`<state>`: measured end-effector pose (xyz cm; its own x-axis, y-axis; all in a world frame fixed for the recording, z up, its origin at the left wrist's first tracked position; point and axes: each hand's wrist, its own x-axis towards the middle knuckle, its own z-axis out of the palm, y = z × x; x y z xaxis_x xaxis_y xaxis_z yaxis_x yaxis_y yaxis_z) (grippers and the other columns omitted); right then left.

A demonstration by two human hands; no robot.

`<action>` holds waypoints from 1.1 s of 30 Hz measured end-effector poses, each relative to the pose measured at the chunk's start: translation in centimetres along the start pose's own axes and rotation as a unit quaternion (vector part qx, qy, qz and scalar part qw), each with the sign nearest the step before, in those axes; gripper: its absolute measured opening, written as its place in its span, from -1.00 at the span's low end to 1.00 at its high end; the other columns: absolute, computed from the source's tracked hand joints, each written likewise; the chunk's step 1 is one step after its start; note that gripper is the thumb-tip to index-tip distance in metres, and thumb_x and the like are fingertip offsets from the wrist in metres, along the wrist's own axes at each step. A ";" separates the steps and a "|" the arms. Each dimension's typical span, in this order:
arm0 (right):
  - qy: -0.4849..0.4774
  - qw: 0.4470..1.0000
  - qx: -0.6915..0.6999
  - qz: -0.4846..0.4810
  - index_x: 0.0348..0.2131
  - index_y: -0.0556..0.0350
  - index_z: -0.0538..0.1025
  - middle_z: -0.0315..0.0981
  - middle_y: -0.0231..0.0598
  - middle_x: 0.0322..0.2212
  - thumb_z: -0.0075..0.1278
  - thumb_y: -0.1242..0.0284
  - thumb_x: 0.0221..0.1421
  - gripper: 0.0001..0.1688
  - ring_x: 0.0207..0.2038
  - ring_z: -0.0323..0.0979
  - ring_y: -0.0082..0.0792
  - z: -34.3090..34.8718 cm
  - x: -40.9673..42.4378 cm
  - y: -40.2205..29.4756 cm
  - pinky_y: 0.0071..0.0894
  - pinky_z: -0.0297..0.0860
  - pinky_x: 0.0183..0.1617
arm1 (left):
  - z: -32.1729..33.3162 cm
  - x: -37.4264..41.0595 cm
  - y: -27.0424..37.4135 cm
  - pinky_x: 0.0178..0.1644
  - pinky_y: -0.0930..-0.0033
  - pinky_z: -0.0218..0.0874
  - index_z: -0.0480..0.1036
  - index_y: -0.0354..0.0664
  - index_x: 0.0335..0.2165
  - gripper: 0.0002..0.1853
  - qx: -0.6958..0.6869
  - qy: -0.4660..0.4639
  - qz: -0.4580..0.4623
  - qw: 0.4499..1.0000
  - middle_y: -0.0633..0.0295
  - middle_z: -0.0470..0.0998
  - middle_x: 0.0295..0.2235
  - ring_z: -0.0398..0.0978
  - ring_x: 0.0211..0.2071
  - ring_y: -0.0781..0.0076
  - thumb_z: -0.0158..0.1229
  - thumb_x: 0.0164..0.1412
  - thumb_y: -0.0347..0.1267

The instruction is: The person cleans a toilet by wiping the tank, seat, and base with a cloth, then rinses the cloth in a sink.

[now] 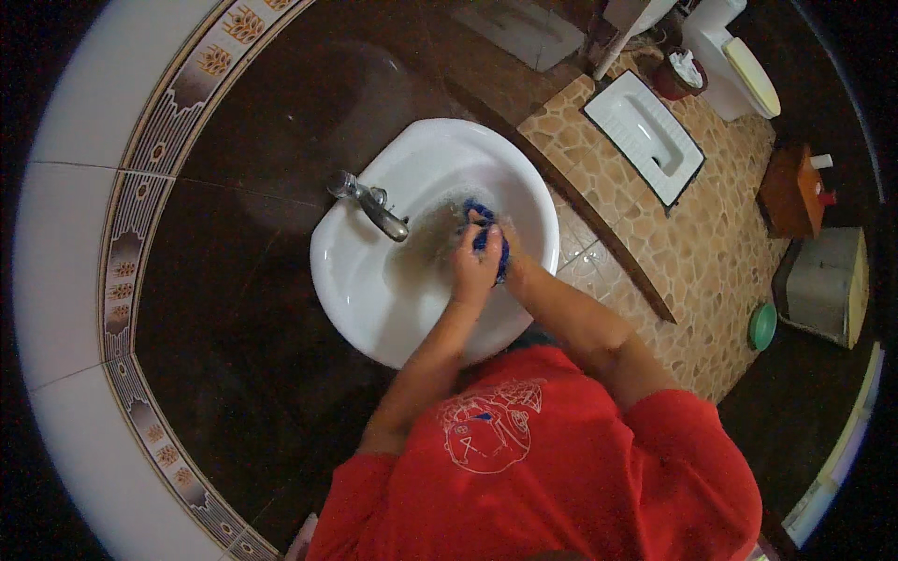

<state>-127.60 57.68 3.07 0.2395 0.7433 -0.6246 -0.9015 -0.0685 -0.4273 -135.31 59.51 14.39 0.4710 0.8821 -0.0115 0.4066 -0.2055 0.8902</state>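
Observation:
Over the right part of a white washbasin (351,301), both hands are together on a wet dark blue cloth (501,263). My left hand (473,261) has its fingers and thumb closed around it. My right hand (518,259) grips the cloth from the other side, its fingers partly hidden behind the left hand and the cloth. Murky water (428,245) with some foam lies in the bowl. A metal faucet (382,214) reaches over the basin from its back rim, left of the hands; whether water runs from it cannot be told.
Dark tiled wall surrounds the basin. Beyond a raised dark ledge (603,228) at the right are a squat toilet pan (649,137), a bin (675,83), a toilet (719,66), an orange-brown box (793,196), a large metal container (817,284) and a green plastic bowl (762,327).

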 end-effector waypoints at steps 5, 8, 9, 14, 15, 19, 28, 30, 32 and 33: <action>0.147 0.944 -0.293 0.046 -0.29 0.21 0.47 0.46 -0.11 -0.45 -0.10 0.19 0.09 -0.59 -0.42 0.41 -0.32 7.2 -3.8 0.4 -0.20 0.33 -0.39 | -4.3 3.2 -10.3 -0.21 0.12 0.24 0.38 -0.29 -0.30 -0.50 0.186 0.052 -0.139 0.971 -0.12 0.47 -0.42 0.43 -0.36 -0.08 -0.01 0.11 0.00; 0.096 0.938 -0.330 -0.057 -0.13 0.17 0.42 0.47 -0.02 -0.34 -0.03 0.23 0.05 -0.54 -0.31 0.44 -0.20 4.9 -3.6 -2.2 -0.22 0.34 -0.20 | -5.7 1.7 -13.5 -0.15 0.09 0.23 0.30 -0.25 -0.16 -0.47 0.195 0.112 -0.183 0.957 -0.15 0.40 -0.28 0.39 -0.26 -0.10 0.00 0.11 -0.01; 0.086 0.909 -0.397 -0.087 -0.09 0.16 0.39 0.46 0.01 -0.29 -0.01 0.23 0.03 -0.50 -0.26 0.43 -0.17 4.7 -3.8 -3.3 -0.25 0.33 -0.15 | -6.3 1.2 -14.2 -0.13 0.08 0.22 0.27 -0.24 -0.11 -0.45 0.163 0.143 -0.200 0.955 -0.17 0.37 -0.22 0.37 -0.22 -0.11 0.00 0.11 -0.02; 0.023 0.797 -0.577 -0.178 0.08 0.14 0.22 0.30 0.11 -0.07 0.05 0.17 -0.02 -0.26 0.00 0.27 -0.07 2.5 -4.5 -3.9 -0.28 0.21 0.06 | -7.6 -1.4 -11.0 -0.01 -0.07 0.11 0.09 -0.10 0.06 -0.35 0.319 0.045 -0.167 0.932 -0.33 0.04 0.04 0.19 -0.04 -0.30 0.00 0.09 -0.02; -0.010 0.785 -0.588 -0.197 0.10 0.13 0.19 0.25 0.13 -0.02 0.06 0.15 -0.03 -0.22 0.05 0.23 -0.05 3.5 -4.0 -3.3 -0.28 0.18 0.09 | -7.7 -1.4 -13.0 -0.01 -0.06 0.11 0.08 -0.09 0.07 -0.34 0.367 0.048 -0.120 0.921 -0.32 0.07 0.03 0.19 -0.04 -0.29 0.00 0.08 -0.02; 0.019 0.531 -0.844 -0.068 0.14 -0.13 0.16 0.10 -0.09 0.04 -0.05 0.05 0.01 -0.25 0.06 0.10 -0.04 5.4 -4.6 -0.5 -0.20 0.07 0.16 | -5.9 -0.6 -11.9 -0.07 0.02 0.20 0.22 -0.06 -0.04 -0.60 0.371 -0.063 -0.149 0.914 -0.11 0.17 -0.04 0.24 -0.07 -0.16 -0.07 0.14 -0.23; -0.037 0.227 -0.973 0.026 0.11 -0.23 0.20 0.07 -0.14 0.08 -0.07 0.16 -0.01 -0.33 0.15 0.00 -0.08 3.8 1.8 0.7 0.07 0.06 0.09 | -5.8 -0.7 -13.8 -0.16 0.08 0.27 0.31 -0.15 -0.17 -0.62 0.483 0.002 -0.027 0.875 -0.06 0.29 -0.20 0.31 -0.17 -0.06 0.08 -0.03 -0.34; -0.018 0.351 -0.936 0.021 0.12 -0.23 0.18 0.03 -0.12 0.12 -0.03 0.07 -0.05 -0.26 0.17 -0.02 -0.04 3.6 1.8 1.1 0.15 0.03 0.10 | -6.2 -1.0 -14.9 -0.16 0.10 0.26 0.31 -0.18 -0.16 -0.54 0.439 0.020 -0.048 0.897 -0.09 0.32 -0.21 0.33 -0.21 -0.02 0.17 -0.11 -0.34; -0.012 0.558 -0.830 -0.015 0.13 -0.22 0.17 0.00 -0.11 0.14 0.00 -0.04 -0.09 -0.17 0.18 -0.04 0.00 6.7 -0.7 0.1 0.22 0.00 0.10 | -8.6 -0.3 -16.1 -0.14 0.15 0.26 0.31 -0.16 -0.15 -0.52 0.348 0.028 -0.146 0.926 -0.07 0.33 -0.18 0.35 -0.20 0.06 0.20 -0.10 -0.31; 0.027 0.721 -0.692 0.014 0.12 -0.19 0.19 0.07 -0.14 0.10 0.01 -0.06 -0.10 -0.16 0.13 0.05 -0.03 7.8 -2.4 -0.6 0.16 0.05 0.09 | -8.8 -0.1 -15.0 -0.15 0.19 0.25 0.31 -0.17 -0.15 -0.52 0.184 0.011 -0.186 0.965 -0.03 0.36 -0.21 0.36 -0.22 0.12 0.21 -0.10 -0.29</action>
<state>-130.44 61.11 9.91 0.2750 0.7043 -0.6544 0.3076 -0.7094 -0.6342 -148.34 66.25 5.07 0.2236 0.9319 -0.2857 0.7965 -0.0057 0.6046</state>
